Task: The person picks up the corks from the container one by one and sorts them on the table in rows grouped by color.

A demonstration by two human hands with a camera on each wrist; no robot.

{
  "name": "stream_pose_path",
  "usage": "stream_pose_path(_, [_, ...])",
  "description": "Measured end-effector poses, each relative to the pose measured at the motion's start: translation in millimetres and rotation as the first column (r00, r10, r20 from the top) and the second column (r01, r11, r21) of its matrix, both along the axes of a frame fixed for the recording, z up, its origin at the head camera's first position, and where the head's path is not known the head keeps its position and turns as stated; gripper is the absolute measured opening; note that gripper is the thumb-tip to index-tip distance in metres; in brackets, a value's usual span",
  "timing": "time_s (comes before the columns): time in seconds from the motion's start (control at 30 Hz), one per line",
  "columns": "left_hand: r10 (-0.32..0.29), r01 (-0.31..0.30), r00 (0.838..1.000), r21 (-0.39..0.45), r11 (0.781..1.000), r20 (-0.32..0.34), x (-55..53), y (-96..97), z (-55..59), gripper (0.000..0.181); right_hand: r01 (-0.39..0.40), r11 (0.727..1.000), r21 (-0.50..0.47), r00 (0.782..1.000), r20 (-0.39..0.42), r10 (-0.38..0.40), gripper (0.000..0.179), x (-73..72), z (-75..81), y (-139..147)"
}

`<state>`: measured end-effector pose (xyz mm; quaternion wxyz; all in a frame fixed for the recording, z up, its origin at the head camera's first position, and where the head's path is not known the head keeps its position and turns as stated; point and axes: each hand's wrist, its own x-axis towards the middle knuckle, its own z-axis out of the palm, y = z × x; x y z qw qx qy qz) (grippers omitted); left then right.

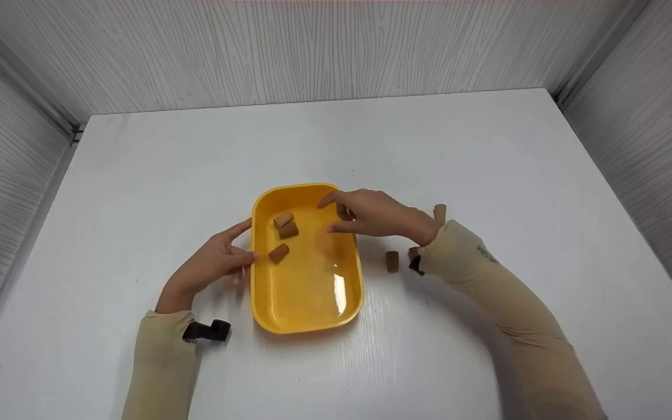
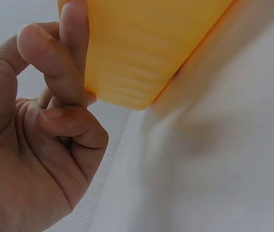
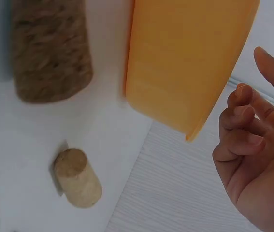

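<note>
A yellow plastic tray with rounded corners lies on the white table. Three brown corks sit inside, toward its left side; one cork lies a little apart from the other two. My left hand touches the tray's left side, with the index finger along the outer wall and the thumb at the rim. Above the tray's right rim is my right hand, thumb and index finger spread apart with nothing between them. Its other fingers are bent, as the right wrist view shows.
Right of the tray, one cork stands or lies near the rim. Another cork is partly hidden by the right wrist, and a further cork shows beyond the forearm. Pale wood-grain panels border the table.
</note>
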<state>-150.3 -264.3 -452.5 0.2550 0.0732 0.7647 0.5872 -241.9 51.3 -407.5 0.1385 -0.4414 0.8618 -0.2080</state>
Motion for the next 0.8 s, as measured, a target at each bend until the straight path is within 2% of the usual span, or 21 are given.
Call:
stream_pose_path(0.27, [0.011, -0.011, 1.000, -0.026, 1.000, 0.009, -0.7, 0.2, -1.8, 0.078, -0.076, 0.995, 0.067, 0.997, 0.032, 0.074, 0.048, 0.3, -3.5, -31.5])
stream_pose_path(0.47, [0.015, -0.015, 1.000, -0.031, 0.999, 0.018, -0.5, 0.9, -0.5, 0.079, -0.143, 0.988, 0.064, 0.988, 0.062, 0.139, 0.044, 2.0, -9.7, -49.1])
stream_pose_path(0.63, [0.013, -0.012, 1.000, -0.028, 1.000, 0.020, -0.1, 0.7, 0.1, 0.078, -0.159, 0.982, 0.099, 0.985, 0.086, 0.151, 0.041, 2.7, -17.3, -62.2])
stream_pose_path(0.8, [0.011, -0.011, 1.000, -0.035, 0.999, 0.008, -0.5, 0.3, -0.5, 0.079, -0.168, 0.975, 0.146, 0.985, 0.062, 0.160, 0.037, 1.4, -24.3, -72.5])
